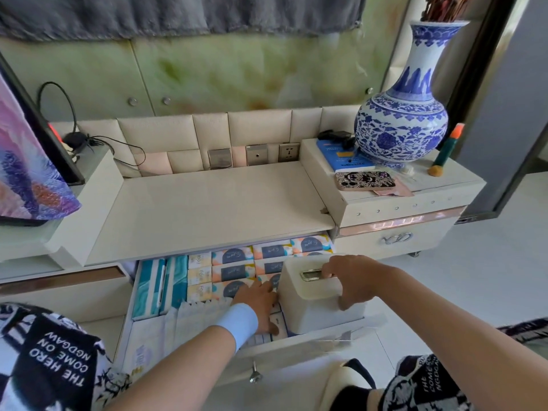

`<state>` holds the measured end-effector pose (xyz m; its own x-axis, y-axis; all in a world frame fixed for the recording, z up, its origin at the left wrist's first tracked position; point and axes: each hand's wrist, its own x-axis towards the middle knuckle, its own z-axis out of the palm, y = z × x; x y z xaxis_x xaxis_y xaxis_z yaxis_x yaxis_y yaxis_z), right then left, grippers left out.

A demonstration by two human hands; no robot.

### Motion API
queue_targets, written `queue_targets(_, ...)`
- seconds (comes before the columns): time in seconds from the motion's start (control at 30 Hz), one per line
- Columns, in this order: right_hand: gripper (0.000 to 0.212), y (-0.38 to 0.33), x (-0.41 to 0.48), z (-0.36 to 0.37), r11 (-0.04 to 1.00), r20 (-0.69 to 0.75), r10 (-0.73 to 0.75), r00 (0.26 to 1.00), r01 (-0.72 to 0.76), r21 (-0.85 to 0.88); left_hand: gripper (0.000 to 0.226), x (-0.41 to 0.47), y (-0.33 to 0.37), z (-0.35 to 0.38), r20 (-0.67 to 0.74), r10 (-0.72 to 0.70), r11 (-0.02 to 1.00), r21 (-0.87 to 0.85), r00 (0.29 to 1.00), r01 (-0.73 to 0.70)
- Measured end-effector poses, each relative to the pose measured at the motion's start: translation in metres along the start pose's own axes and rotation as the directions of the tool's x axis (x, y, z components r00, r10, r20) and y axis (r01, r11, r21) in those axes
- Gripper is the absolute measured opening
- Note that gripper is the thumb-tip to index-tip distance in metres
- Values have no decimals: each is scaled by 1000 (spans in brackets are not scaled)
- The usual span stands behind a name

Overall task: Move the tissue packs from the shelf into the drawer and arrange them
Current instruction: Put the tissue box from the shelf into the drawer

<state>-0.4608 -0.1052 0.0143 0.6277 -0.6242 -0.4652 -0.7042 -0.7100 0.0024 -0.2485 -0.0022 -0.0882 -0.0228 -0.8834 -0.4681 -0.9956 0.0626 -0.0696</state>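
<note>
- Right hand [353, 280]: fingers curled over the white box [308, 301] in the drawer [296, 348].
- Left hand [259, 301]: fingers straight, resting on tissue packs [234, 272] just beside the box.

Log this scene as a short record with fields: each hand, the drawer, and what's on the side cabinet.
Left hand: fingers flat on tissue packs in the drawer, beside the white box
Right hand: grips the white box from above, at the drawer's right end
Drawer: open, filled with rows of tissue packs; teal packs at left
Side cabinet: blue-and-white vase, phone in patterned case
</note>
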Motion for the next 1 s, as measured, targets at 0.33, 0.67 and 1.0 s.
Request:
queue_targets(0.33,65,-15,23,61,977,-21,-37,999,32,-209,75,1,-3,3,-45,12,999,-47,999,-14)
queue_targets(0.67,53,-17,31,68,993,231,40,972,-64,97,64,0,-6,0,-120,37,974,-218,992,-63)
queue_targets(1.0,46,-42,31,53,995,-84,-98,992,95,-30,82,-11,-2,-17,39,127,957,-267,991,-112)
